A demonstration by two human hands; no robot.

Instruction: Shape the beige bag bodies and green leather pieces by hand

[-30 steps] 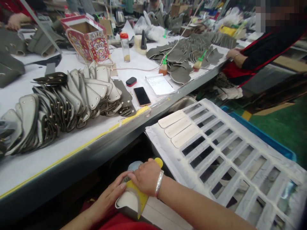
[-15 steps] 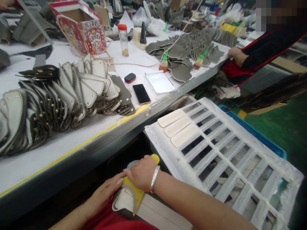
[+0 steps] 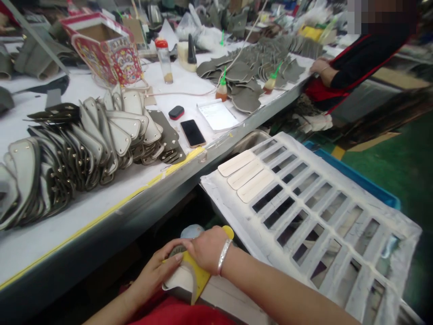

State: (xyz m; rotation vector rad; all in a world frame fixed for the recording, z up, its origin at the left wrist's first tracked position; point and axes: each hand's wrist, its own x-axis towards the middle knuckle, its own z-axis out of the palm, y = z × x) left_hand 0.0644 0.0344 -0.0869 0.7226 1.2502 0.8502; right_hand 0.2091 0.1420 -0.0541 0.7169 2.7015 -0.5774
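Phone on table, notepad to its right

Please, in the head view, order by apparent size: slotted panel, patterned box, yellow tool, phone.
1. Slotted panel
2. Patterned box
3-4. Yellow tool and phone: unsure, because the right hand partly covers the tool.

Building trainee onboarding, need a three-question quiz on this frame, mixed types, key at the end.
1. Multiple choice: which wrist wears the silver bracelet? a) left b) right
2. True or false: the phone and the notepad lie on the same table.
3. Count: how many pale strips lie on the slotted white panel?

Key:
1. b, behind the right hand on the yellow piece
2. True
3. Three
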